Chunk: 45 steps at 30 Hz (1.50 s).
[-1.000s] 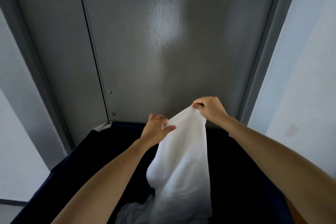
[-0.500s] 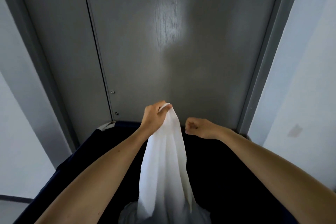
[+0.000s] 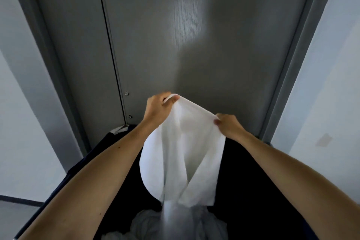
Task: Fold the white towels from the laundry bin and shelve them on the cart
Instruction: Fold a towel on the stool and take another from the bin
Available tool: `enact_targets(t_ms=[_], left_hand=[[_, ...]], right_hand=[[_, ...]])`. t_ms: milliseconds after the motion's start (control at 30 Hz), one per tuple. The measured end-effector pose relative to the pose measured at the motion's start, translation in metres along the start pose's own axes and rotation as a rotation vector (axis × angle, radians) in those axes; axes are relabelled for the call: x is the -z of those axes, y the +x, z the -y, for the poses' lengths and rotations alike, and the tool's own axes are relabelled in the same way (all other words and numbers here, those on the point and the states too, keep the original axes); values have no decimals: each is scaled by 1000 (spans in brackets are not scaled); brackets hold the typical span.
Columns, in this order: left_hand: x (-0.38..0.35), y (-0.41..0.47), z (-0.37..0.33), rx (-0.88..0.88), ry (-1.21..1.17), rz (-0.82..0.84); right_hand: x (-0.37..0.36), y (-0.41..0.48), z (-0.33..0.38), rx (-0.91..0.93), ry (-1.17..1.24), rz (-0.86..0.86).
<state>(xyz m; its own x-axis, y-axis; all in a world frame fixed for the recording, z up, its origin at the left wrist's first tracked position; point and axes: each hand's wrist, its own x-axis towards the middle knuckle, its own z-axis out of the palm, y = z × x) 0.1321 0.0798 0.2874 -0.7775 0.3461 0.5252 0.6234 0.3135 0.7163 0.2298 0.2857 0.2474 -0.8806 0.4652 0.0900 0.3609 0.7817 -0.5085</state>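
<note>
White towel (image 3: 183,152) above laundry bin (image 3: 263,191), left hand (image 3: 157,111) pinching one corner, right hand (image 3: 228,126) gripping its edge again

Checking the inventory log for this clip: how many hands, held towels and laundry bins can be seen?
Hands: 2, left hand, right hand
White towel, held by both: 1
Dark laundry bin: 1
Total: 4
The white heap in the bin cannot be split into items.
</note>
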Motion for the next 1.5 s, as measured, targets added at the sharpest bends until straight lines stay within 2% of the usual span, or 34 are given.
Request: enact_targets(t_ms=[133,300,333,467,600,667,833,933,1033,1100,1167,1200,1267,1300,1333,1433,1500], left_hand=[[6,-3,24,128,134,100],[-8,-19,43,203,514,472],[-13,-24,43,190,506,516],[-41,-48,19,174,134,601],[-60,-56,-1,321,-94,447],[-62,-53,-4,368,-235,349],[-57,-32,0,439,-420,92],[-53,-27,2,540,-633,-13],[-48,-24,-4,630,-858,-33],[-44,-20,-4,685,-927,-111],[-41,-18,6,723,-830,-187],[-39,-17,15,699,-653,-169],[-38,-18,30,542,-84,34],[-41,-21,35,443,116,143],[-46,-25,33,367,208,241],[-65,-37,13,141,146,457],[-74,-44,7,58,50,572]], right_hand=[[21,12,1,22,60,-179],[21,4,11,51,173,-146],[19,-1,15,76,206,-124],[6,-20,44,250,243,-78],[2,-24,53,254,364,-148],[4,-23,42,220,341,-165],[1,-23,12,38,287,77],[-4,-25,-2,-9,94,222],[-12,-28,-15,-43,92,265],[-13,-25,-23,-67,17,229],[-10,-18,-29,-76,-75,117],[-7,-14,-29,-80,-76,39],[3,-10,-23,-54,-1,-89],[8,-9,-18,-12,45,-101],[12,-10,-10,51,90,-83],[16,-23,23,255,163,37],[7,-30,35,329,156,69]])
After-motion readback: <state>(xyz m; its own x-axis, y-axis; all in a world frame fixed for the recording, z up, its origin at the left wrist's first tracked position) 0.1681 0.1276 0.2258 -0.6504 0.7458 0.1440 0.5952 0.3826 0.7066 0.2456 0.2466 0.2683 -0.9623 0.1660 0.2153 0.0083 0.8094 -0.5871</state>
